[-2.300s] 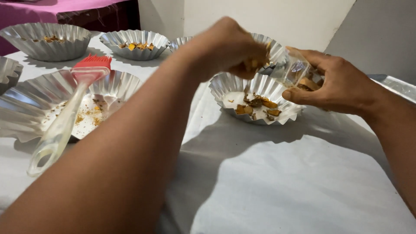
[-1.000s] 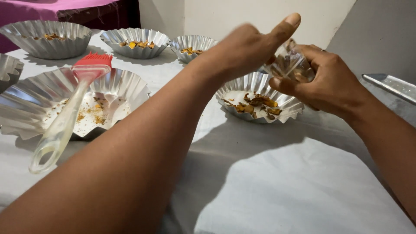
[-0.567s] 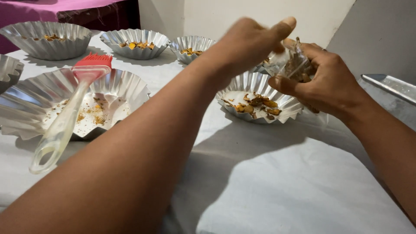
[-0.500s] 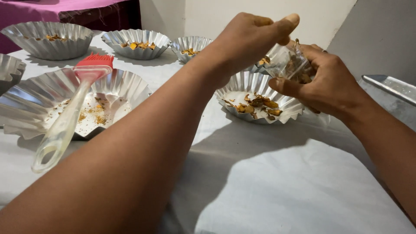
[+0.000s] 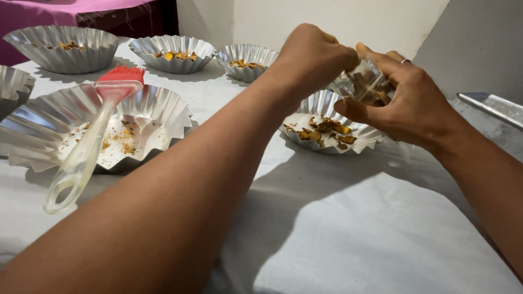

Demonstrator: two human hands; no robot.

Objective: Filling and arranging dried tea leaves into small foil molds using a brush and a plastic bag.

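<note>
Evidently the filling step is in hand: just below both hands sits a fluted foil tin (image 5: 327, 128) with brown and yellow bits, while the right hand (image 5: 414, 100) grips a small clear container (image 5: 366, 83) tilted over it. Left hand (image 5: 313, 57) is curled, fingertips at the container's mouth — pinching out pieces, by the look — and next comes a careful drop into the tin; beyond the left hand stand more tins (image 5: 173, 53), already dotted.

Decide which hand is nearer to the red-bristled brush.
Left. The left hand is over the fluted tin right of the brush; the right hand, holding a clear bag, is farther right.
</note>
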